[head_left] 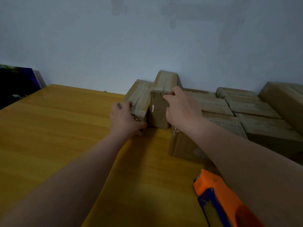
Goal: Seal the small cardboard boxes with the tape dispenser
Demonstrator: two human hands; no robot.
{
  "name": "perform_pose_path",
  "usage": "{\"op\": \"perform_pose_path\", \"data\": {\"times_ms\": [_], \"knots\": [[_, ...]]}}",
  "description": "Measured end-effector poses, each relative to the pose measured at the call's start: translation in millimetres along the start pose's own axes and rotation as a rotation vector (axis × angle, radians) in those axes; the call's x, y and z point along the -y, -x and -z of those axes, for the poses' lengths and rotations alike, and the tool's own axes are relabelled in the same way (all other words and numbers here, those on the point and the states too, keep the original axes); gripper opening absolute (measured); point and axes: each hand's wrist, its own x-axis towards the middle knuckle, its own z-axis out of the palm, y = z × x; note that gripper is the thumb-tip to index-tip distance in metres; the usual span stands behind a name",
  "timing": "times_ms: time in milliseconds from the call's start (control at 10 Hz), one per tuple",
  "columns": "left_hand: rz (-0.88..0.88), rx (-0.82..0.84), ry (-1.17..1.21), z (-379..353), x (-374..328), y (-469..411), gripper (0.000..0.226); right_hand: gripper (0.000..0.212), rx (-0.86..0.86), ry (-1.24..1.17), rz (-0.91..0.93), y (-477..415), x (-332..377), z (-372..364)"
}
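Two small cardboard boxes stand against the wall at the far edge of the yellow table (57, 128). My left hand (125, 119) grips the near end of the lower left box (140, 97). My right hand (181, 108) holds the taller upright box (158, 110) by its top right edge. The two boxes touch side by side. An orange and blue tape dispenser (218, 199) lies on the table near the bottom right, partly under my right forearm, with no hand on it.
Several taped cardboard boxes (246, 108) lie packed in rows on the right, one larger box (285, 99) leaning at the far right. Another box (183, 145) sits under my right forearm. A dark object (16, 84) leans against the wall at the left.
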Motion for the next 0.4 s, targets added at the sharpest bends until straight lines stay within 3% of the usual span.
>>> {"op": "perform_pose_path", "data": {"times_ms": [200,400], "knots": [[-0.011,0.02,-0.057,-4,0,-8,0.096,0.034,0.055,-0.014,-0.004,2,-3,5],[0.016,0.181,-0.234,19,-11,-5,0.098,0.028,0.101,-0.014,-0.01,7,-4,18]]}}
